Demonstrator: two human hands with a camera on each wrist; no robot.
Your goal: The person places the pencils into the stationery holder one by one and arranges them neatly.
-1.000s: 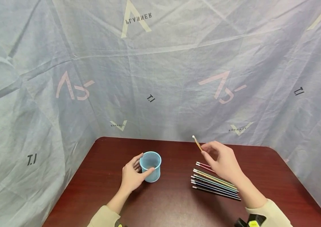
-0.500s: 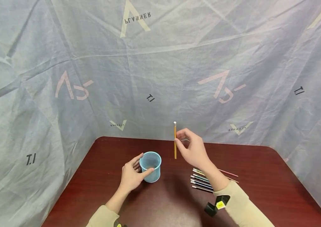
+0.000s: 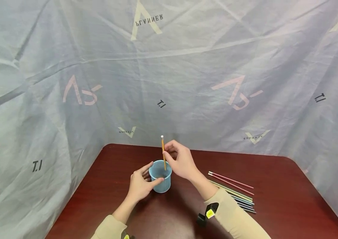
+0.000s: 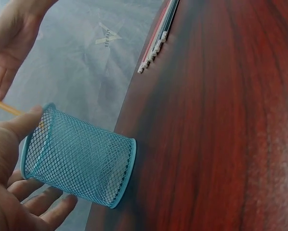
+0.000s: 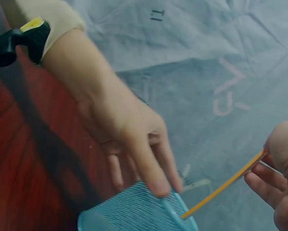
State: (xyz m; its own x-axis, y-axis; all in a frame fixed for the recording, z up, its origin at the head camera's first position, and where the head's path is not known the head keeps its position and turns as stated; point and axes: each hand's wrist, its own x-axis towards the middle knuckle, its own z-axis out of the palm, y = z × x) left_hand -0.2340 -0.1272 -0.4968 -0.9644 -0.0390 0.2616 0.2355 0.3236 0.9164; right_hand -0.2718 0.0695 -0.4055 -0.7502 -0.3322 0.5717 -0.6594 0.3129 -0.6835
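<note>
In the head view a light blue mesh pencil cup (image 3: 162, 186) stands upright on the table. My left hand (image 3: 140, 185) holds it from the left, with the thumb at the rim (image 4: 26, 122) and the other fingers round the far side. Between thumb and fingers my right hand (image 3: 182, 162) pinches a yellow pencil (image 3: 163, 149) close above the cup. Its white eraser end points up, and the lower end dips inside the rim. The right wrist view also shows the pencil (image 5: 226, 185) reaching the cup's opening (image 5: 170, 209).
Several pencils (image 3: 237, 193) in red, yellow-green, blue and dark colours lie side by side right of the cup, partly hidden by the right forearm. Beneath everything is a reddish-brown table (image 3: 288, 186). Grey printed cloth (image 3: 187, 116) hangs behind it.
My right hand has carried the yellow pencil leftward from above the pencil row to the cup, turning it near upright and lowering its end into the opening. My left hand stays on the cup.
</note>
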